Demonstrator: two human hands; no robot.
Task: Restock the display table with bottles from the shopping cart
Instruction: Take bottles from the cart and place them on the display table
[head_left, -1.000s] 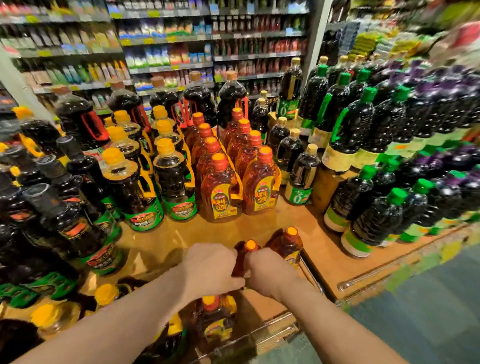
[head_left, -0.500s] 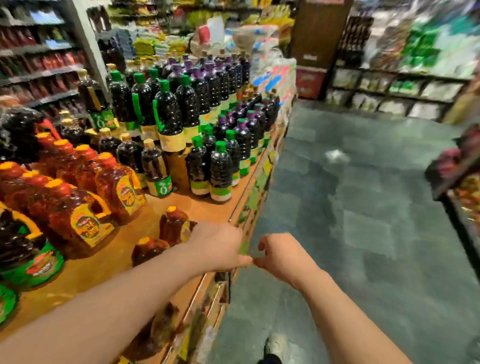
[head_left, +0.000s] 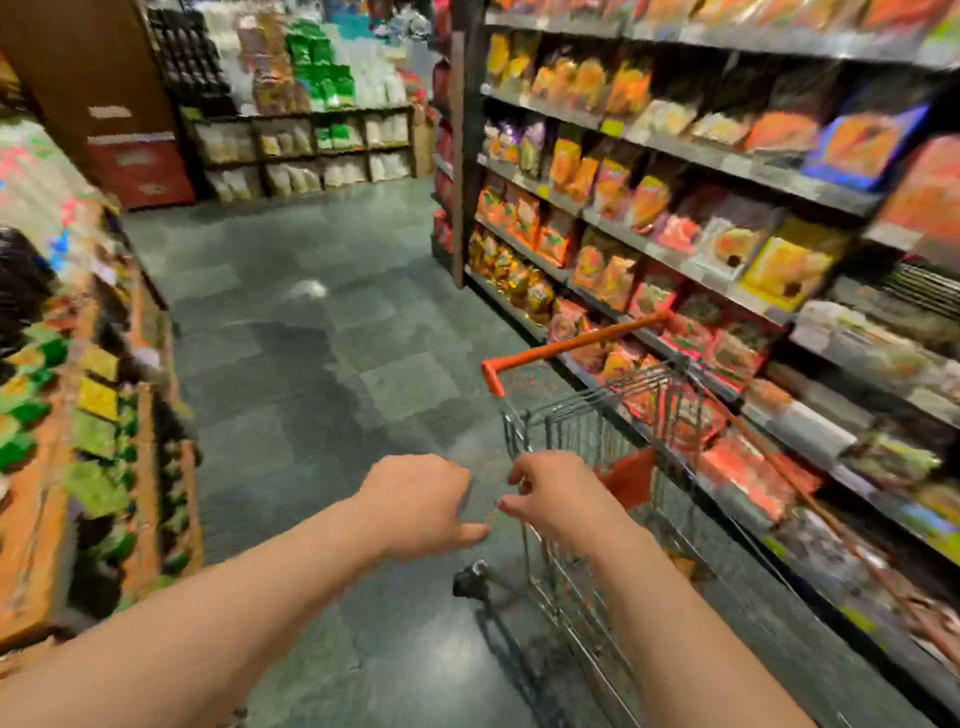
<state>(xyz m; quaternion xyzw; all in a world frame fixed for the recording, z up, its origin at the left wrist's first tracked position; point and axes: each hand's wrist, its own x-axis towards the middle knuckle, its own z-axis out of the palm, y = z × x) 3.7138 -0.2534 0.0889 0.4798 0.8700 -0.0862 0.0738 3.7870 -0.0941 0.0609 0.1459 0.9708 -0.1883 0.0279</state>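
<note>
Reaching toward the shopping cart (head_left: 587, 431) at two o'clock — left hand (head_left: 415, 501) and right hand (head_left: 558, 501) loosely curled, empty; bottles unseen, likely heavy, slick — grip necks.

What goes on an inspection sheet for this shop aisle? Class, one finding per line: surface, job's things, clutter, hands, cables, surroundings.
Surface: display table at far left edge, blurred; grey tiled floor.
Job's things: shopping cart with orange handle at right; bottles on the table too blurred to count; cart contents unclear.
Clutter: nothing seen on the floor.
Hands: left hand and right hand empty, fingers loosely curled, beside the cart.
Cables: nothing seen.
Surroundings: shelves of packaged snacks at right.
</note>
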